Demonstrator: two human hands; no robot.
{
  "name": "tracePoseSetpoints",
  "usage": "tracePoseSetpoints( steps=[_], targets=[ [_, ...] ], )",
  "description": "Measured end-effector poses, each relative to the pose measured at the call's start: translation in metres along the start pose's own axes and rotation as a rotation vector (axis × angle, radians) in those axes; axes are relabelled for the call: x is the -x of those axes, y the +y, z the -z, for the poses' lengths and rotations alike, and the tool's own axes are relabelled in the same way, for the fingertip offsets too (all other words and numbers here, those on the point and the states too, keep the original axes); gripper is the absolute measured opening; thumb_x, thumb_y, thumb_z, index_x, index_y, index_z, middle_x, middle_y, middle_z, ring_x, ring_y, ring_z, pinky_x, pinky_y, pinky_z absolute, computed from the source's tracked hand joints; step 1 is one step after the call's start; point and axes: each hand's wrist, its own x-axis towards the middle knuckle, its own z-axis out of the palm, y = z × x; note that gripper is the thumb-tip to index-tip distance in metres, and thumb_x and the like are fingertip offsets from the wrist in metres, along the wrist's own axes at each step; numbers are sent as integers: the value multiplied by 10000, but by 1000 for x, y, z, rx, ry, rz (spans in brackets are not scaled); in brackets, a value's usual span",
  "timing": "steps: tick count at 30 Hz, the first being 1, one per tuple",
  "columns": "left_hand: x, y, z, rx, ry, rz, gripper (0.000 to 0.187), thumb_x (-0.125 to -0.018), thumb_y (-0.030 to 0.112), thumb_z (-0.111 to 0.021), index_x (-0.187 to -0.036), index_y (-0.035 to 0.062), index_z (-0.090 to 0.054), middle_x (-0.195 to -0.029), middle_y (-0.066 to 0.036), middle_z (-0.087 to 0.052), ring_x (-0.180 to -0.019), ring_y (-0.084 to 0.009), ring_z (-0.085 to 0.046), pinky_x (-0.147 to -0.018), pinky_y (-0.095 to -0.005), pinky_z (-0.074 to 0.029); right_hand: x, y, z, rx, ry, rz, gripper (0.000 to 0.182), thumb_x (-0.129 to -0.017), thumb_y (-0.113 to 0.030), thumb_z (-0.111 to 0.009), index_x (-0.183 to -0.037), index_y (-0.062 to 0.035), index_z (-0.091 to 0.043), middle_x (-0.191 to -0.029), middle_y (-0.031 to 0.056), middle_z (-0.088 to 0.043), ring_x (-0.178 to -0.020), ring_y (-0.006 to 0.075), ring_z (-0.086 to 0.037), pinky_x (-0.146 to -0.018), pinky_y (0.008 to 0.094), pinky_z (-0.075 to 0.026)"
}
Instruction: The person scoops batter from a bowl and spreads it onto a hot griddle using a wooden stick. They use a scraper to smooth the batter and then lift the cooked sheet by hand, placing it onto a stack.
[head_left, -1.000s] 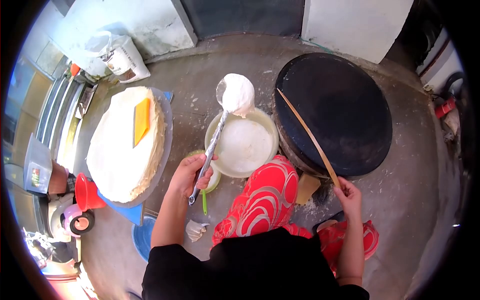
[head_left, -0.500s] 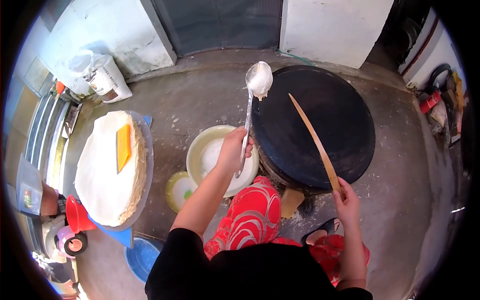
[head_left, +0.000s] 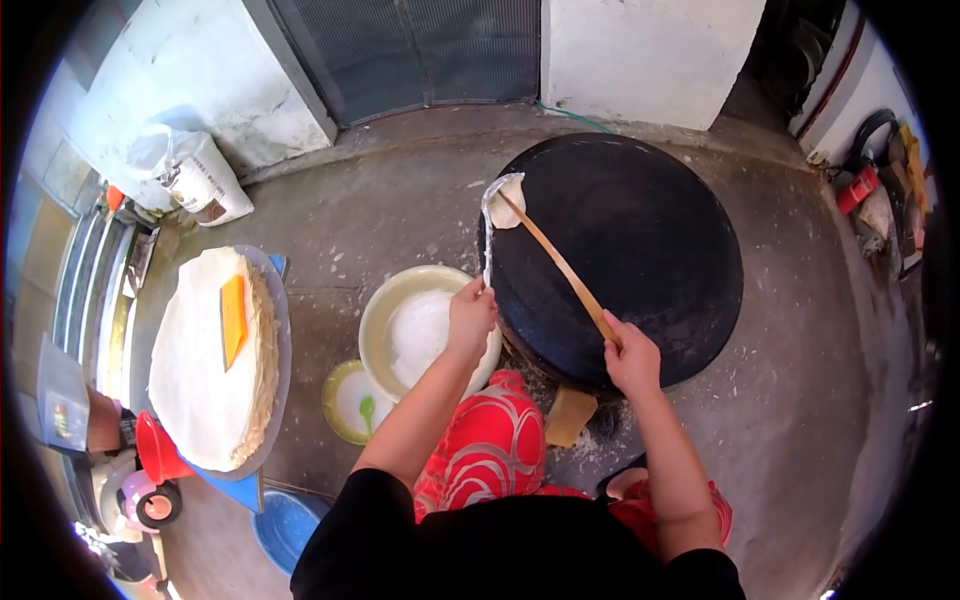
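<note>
My left hand (head_left: 471, 318) is closed around the handle of a metal ladle (head_left: 488, 248). The ladle's head is tipped over the left edge of a round black griddle (head_left: 630, 260), and pale batter (head_left: 508, 205) shows at its mouth. In my right hand (head_left: 633, 358) I grip a long, thin wooden spreader (head_left: 562, 268), whose tip meets the batter at the ladle. Below my left hand stands a cream bowl (head_left: 371, 335) holding white batter. Beside it is a small yellow-green bowl (head_left: 331, 408) with white liquid and a green spoon (head_left: 367, 413).
To the left, a tall stack of thin pancakes (head_left: 195, 370) bears an orange scraper (head_left: 233, 320). A blue basin (head_left: 285, 530), a red bucket (head_left: 160, 450) and a white sack (head_left: 205, 185) stand around. A tan block (head_left: 570, 417) lies by the griddle's base.
The ladle has come down from above and tipped at the griddle's left edge. My right hand has moved up and left, bringing the spreader's tip to the batter.
</note>
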Motion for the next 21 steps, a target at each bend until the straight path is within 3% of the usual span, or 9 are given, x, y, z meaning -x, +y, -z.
tracePoseSetpoints(
  steps=[4, 11, 13, 15, 17, 18, 19, 21],
  targets=[
    [2, 2, -1, -110, 92, -174, 176, -858, 80, -438, -975, -11, -532, -582, 1, -446, -425, -57, -371, -373, -183, -318, -2, 8, -8, -38, -44, -35, 412, -688, -69, -554, -1094, -142, -563, -746, 101, -543, -698, 283, -557, -634, 356, -453],
    [-56, 17, -13, -144, -44, 55, 172, -867, 98, -405, -960, 5, -516, -578, -17, -451, -408, -81, -382, -357, -225, -344, -6, 6, 25, -15, 37, 36, 420, -685, -63, -556, -1097, -143, -561, -735, 92, -548, -687, 276, -557, -625, 354, -456],
    [-60, 41, -18, 57, -48, 129, 197, -870, 94, -368, -992, 0, -491, -565, -35, -442, -405, -98, -388, -354, -232, -351, -2, -3, 46, 91, 64, -22, 422, -694, -58, -547, -1108, -137, -548, -718, 83, -542, -676, 264, -553, -600, 353, -458],
    [-62, 64, -16, 134, -107, 147, 226, -876, 102, -345, -1026, -16, -467, -597, -53, -449, -421, -105, -382, -359, -222, -350, 3, 9, 44, 194, 87, 82, 462, -670, -48, -550, -1125, -124, -534, -709, 71, -525, -649, 252, -538, -563, 352, -451],
    [-58, 86, -14, 419, -301, 283, 244, -890, 130, -348, -1032, -37, -454, -658, -55, -455, -444, -92, -367, -368, -205, -345, 7, 18, 33, 369, 27, 326, 509, -637, -54, -557, -1141, -117, -524, -708, 54, -508, -614, 232, -518, -533, 345, -431],
    [-56, 93, -12, 612, -409, 358, 274, -903, 145, -343, -1077, -47, -433, -688, -47, -436, -458, -81, -350, -370, -195, -334, 7, 20, 24, 400, 16, 385, 517, -629, -22, -545, -1136, -122, -534, -712, 47, -501, -602, 212, -505, -532, 315, -424],
    [-53, 99, -12, 612, -408, 358, 274, -903, 145, -343, -1077, -47, -433, -688, -47, -436, -458, -81, -350, -370, -195, -334, 5, 21, 14, 400, 16, 386, 517, -629, -22, -545, -1136, -122, -534, -712, 47, -501, -602, 212, -505, -532, 315, -424],
    [-48, 110, -12, 1005, -656, 526, 309, -911, 142, -333, -1140, -54, -399, -668, -36, -409, -455, -74, -348, -367, -198, -327, -7, 25, -6, 491, 21, 501, 485, -653, -57, -525, -1134, -114, -534, -717, 34, -493, -604, 190, -499, -539, 302, -418]
  ],
)
